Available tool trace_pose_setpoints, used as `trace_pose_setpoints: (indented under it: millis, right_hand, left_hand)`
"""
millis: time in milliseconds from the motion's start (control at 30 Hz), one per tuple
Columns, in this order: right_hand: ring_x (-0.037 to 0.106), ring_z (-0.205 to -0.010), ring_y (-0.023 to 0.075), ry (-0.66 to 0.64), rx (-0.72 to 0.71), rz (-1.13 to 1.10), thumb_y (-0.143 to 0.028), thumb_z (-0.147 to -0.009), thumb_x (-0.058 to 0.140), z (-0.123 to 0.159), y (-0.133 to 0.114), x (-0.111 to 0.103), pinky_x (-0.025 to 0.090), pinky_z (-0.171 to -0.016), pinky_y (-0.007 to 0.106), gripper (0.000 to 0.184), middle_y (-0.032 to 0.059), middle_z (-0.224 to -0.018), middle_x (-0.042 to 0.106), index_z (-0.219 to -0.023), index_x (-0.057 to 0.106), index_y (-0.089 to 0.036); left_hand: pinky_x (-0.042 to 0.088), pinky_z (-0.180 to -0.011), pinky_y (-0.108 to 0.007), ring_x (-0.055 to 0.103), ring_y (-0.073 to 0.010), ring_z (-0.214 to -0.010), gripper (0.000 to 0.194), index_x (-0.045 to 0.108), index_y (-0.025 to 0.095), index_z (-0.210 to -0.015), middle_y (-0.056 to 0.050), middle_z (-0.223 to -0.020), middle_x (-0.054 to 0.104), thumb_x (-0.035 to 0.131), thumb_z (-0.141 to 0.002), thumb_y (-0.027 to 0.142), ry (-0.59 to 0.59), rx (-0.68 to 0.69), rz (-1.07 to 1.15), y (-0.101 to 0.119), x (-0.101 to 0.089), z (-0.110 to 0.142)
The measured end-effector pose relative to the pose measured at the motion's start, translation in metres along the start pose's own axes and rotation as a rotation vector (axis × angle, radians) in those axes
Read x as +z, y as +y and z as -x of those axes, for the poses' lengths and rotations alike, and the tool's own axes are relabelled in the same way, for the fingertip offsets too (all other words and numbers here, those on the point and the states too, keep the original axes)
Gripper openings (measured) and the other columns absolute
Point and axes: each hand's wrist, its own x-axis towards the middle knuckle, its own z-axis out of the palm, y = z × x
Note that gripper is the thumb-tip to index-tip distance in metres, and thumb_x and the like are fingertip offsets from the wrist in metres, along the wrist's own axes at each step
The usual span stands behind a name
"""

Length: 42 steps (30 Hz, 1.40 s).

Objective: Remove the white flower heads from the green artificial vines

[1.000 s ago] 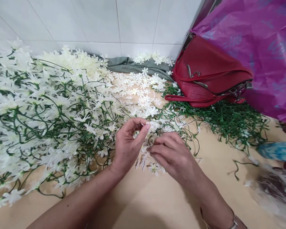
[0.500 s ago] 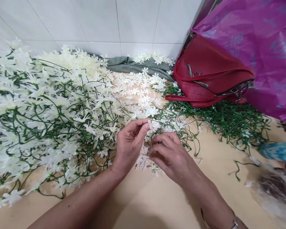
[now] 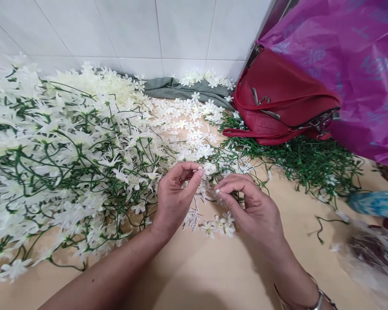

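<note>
My left hand [image 3: 177, 202] is closed in a pinch, with a small white flower piece [image 3: 199, 168] at its fingertips. To its right, my right hand [image 3: 254, 209] pinches a tiny white piece [image 3: 217, 190] whose kind I cannot make out. Below the hands, a few loose white artificial flower heads [image 3: 218, 226] lie on the tan surface [image 3: 194, 267]. Thin white stamen-like strands [image 3: 191, 218] lie just left of them. Behind the hands are loose white petals and blossoms [image 3: 194, 137], partly hidden by the fingers.
A large heap of white artificial flowers on green stems [image 3: 67, 163] fills the left side. Bare green stems [image 3: 323, 165] lie right, under a red leather bag [image 3: 287, 94]. Behind it is a purple plastic bag [image 3: 358, 86]. Grey cloth [image 3: 168, 88] runs along the tiled wall [image 3: 187, 30].
My right hand has moved slightly up and right, its fingers now pinching a tiny white piece. More loose flower heads show below. My left hand stays nearly in place.
</note>
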Motion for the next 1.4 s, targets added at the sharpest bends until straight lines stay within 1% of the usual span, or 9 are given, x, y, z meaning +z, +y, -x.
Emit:
trace_pose_setpoints:
  millis: [100,200,300,433,567,700,933,1200,1400]
  right_hand:
    - [0.067,-0.101,0.0213,0.058,0.124,-0.065,-0.020,-0.096,0.067,0.001,0.001,0.001,0.053,-0.091,0.038,0.010,0.0045,-0.104,0.070,-0.102,0.070,-0.027]
    - [0.068,-0.095,0.0208,0.072,0.176,-0.108,-0.022,-0.095,0.068,0.000,-0.001,0.000,0.054,-0.087,0.036,0.011,0.0044,-0.101,0.071,-0.104,0.074,-0.027]
    - [0.068,-0.095,0.0206,0.094,0.159,-0.142,-0.021,-0.094,0.069,-0.002,-0.003,-0.003,0.055,-0.085,0.035,0.008,0.0042,-0.097,0.070,-0.097,0.075,-0.026]
    - [0.065,-0.108,0.0201,0.173,0.090,-0.171,-0.016,-0.093,0.071,-0.004,-0.005,-0.004,0.053,-0.094,0.034,0.013,0.0047,-0.108,0.070,-0.095,0.076,-0.028]
    - [0.066,-0.098,0.0169,0.231,0.069,-0.079,-0.013,-0.094,0.069,-0.002,-0.008,-0.003,0.052,-0.083,0.029,0.020,0.0018,-0.099,0.071,-0.100,0.078,-0.030]
    - [0.065,-0.092,0.0154,0.204,0.056,0.039,-0.013,-0.095,0.069,0.001,-0.011,0.001,0.050,-0.077,0.028,0.024,0.0009,-0.099,0.070,-0.106,0.079,-0.031]
    - [0.063,-0.074,0.0130,0.260,0.181,-0.052,-0.014,-0.089,0.075,0.004,-0.013,0.013,0.048,-0.069,0.026,0.012,-0.0038,-0.080,0.069,-0.086,0.073,-0.025]
    - [0.064,-0.084,0.0149,0.325,0.065,0.039,-0.011,-0.088,0.074,0.003,-0.013,0.017,0.049,-0.077,0.029,0.014,-0.0009,-0.086,0.067,-0.083,0.072,-0.023]
    - [0.063,-0.091,0.0162,0.293,0.101,0.027,-0.012,-0.089,0.073,0.004,-0.011,0.019,0.049,-0.082,0.030,0.013,0.0005,-0.091,0.065,-0.082,0.071,-0.024]
  left_hand:
    - [0.055,-0.081,-0.027,0.067,-0.0157,-0.083,0.008,0.072,0.019,-0.096,-0.005,-0.090,0.072,0.072,-0.093,0.026,-0.027,0.000,-0.019,-0.001,0.000,0.001]
    - [0.055,-0.081,-0.027,0.068,-0.0157,-0.084,0.007,0.073,0.019,-0.096,-0.005,-0.090,0.073,0.071,-0.093,0.024,-0.035,0.003,-0.034,-0.001,0.001,0.003]
    - [0.055,-0.081,-0.027,0.069,-0.0160,-0.083,0.007,0.074,0.019,-0.097,-0.005,-0.091,0.074,0.072,-0.092,0.024,-0.041,0.009,-0.029,-0.001,0.002,0.004]
    - [0.055,-0.080,-0.027,0.068,-0.0154,-0.081,0.006,0.074,0.019,-0.096,-0.004,-0.089,0.074,0.070,-0.093,0.023,-0.054,0.026,-0.034,-0.001,0.003,0.006]
    - [0.054,-0.079,-0.026,0.067,-0.0144,-0.081,0.006,0.074,0.018,-0.096,-0.004,-0.090,0.073,0.071,-0.093,0.022,-0.049,0.023,-0.022,0.000,0.003,0.006]
    - [0.054,-0.080,-0.024,0.067,-0.0136,-0.082,0.008,0.075,0.016,-0.097,-0.004,-0.090,0.074,0.071,-0.092,0.021,-0.063,-0.032,0.022,0.004,0.004,0.007]
    - [0.055,-0.084,-0.025,0.069,-0.0137,-0.086,0.006,0.076,0.018,-0.096,-0.003,-0.092,0.076,0.072,-0.092,0.020,-0.117,-0.082,0.080,0.004,0.009,0.011]
    - [0.054,-0.082,-0.026,0.067,-0.0145,-0.084,0.006,0.078,0.018,-0.092,-0.003,-0.090,0.076,0.073,-0.091,0.022,-0.164,-0.139,0.132,0.004,0.013,0.014]
    - [0.054,-0.088,-0.028,0.069,-0.0162,-0.092,0.006,0.081,0.019,-0.090,-0.005,-0.095,0.077,0.075,-0.089,0.020,-0.177,-0.160,0.206,0.003,0.014,0.012]
